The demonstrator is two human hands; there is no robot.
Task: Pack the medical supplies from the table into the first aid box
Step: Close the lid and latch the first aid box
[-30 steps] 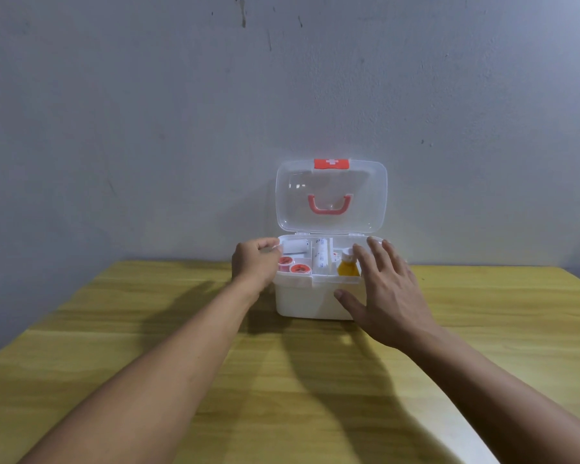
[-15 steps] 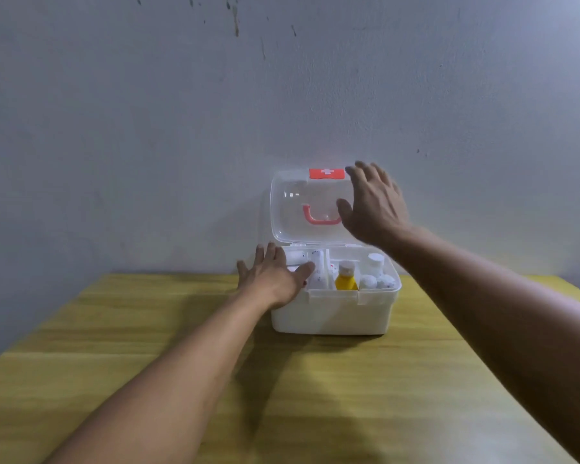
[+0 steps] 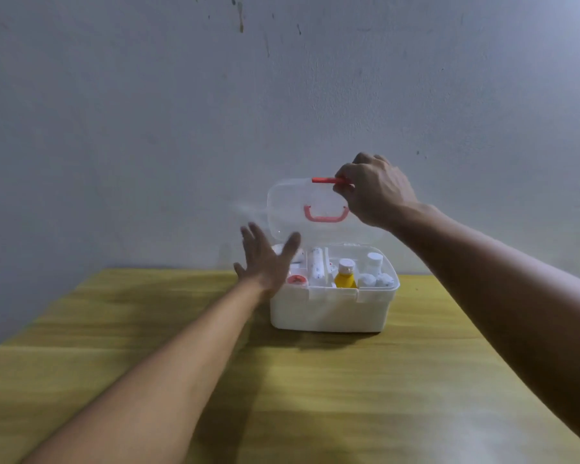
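Observation:
The white first aid box (image 3: 329,313) stands on the wooden table (image 3: 315,396) near the wall. Its clear lid (image 3: 292,205) is raised, with a pink handle (image 3: 325,214) and a red latch (image 3: 325,180) at the top edge. My right hand (image 3: 375,192) grips the lid's top edge at the latch. My left hand (image 3: 267,262) hovers open, fingers spread, at the box's left rim. Inside sit a yellow bottle (image 3: 345,277), a white bottle (image 3: 374,262), white rolls (image 3: 375,280), a bandage roll (image 3: 317,267) and a red-cored tape roll (image 3: 297,281).
A grey-blue wall (image 3: 148,128) rises right behind the box. The table runs toward me with its left edge (image 3: 31,324) angled away and its right edge (image 3: 482,336) under my right arm.
My right hand has risen from beside the box to the lid and closed on its top edge at the latch. My left hand has lifted off the left rim and spread open.

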